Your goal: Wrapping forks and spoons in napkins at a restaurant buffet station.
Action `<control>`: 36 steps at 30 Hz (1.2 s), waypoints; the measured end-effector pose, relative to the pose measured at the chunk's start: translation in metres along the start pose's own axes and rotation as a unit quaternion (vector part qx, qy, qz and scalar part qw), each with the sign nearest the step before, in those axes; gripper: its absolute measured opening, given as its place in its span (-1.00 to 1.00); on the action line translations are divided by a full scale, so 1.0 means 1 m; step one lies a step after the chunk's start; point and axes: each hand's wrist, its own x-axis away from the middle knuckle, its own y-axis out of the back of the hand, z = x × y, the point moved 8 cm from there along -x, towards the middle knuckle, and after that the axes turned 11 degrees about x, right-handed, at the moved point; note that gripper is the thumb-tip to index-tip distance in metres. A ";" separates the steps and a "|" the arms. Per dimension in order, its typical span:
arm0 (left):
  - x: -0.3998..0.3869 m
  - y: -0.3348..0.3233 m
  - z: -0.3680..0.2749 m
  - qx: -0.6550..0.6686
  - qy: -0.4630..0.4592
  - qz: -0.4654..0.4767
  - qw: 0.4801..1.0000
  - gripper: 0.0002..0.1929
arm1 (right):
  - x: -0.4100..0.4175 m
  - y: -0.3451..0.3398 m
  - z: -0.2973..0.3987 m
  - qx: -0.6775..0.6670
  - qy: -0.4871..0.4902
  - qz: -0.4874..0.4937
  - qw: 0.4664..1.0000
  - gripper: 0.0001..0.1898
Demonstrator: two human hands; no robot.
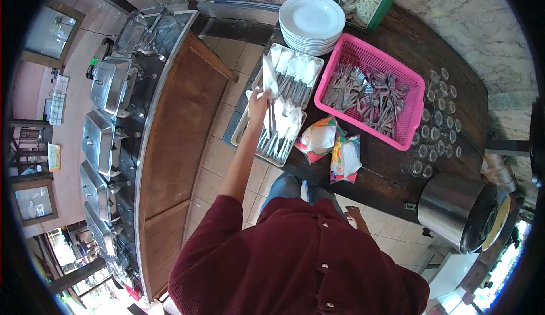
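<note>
My left hand [258, 102] grips cutlery wrapped in a white paper napkin [269, 74], its metal ends pointing down over the near tray. This near tray [276, 161] holds several napkin-wrapped sets, handles towards me. Just beyond it, a second tray [321, 66] carries more wrapped cutlery in a row. My right hand [353, 213] hangs low beside my body, partly hidden by my shirt; its fingers are too small to read. Two plastic packs of white napkins [320, 138] [345, 157] lie at the table's near edge. A pink plastic basket [370, 117] holds loose forks and other cutlery [362, 89].
White plates [313, 17] are stacked behind the trays, beside a green box [374, 0]. Upside-down glasses [434, 132] cover the right of the dark wooden table [383, 170], near a large steel pot [451, 213]. At left, a counter [170, 115] bears several chafing dishes [100, 140].
</note>
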 end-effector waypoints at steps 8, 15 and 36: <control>-0.119 -0.042 -0.027 0.114 -0.105 0.069 0.986 -0.76 | -0.016 -0.007 0.021 -0.043 -0.031 0.060 0.997 -0.63; -0.166 -0.031 -0.015 -0.042 -0.118 0.044 0.991 -0.77 | -0.008 -0.018 0.007 -0.022 -0.099 0.061 0.993 -0.61; -0.153 -0.034 0.000 -0.557 -0.172 0.008 0.813 -0.65 | -0.011 -0.010 0.088 0.043 -0.037 0.049 0.997 -0.61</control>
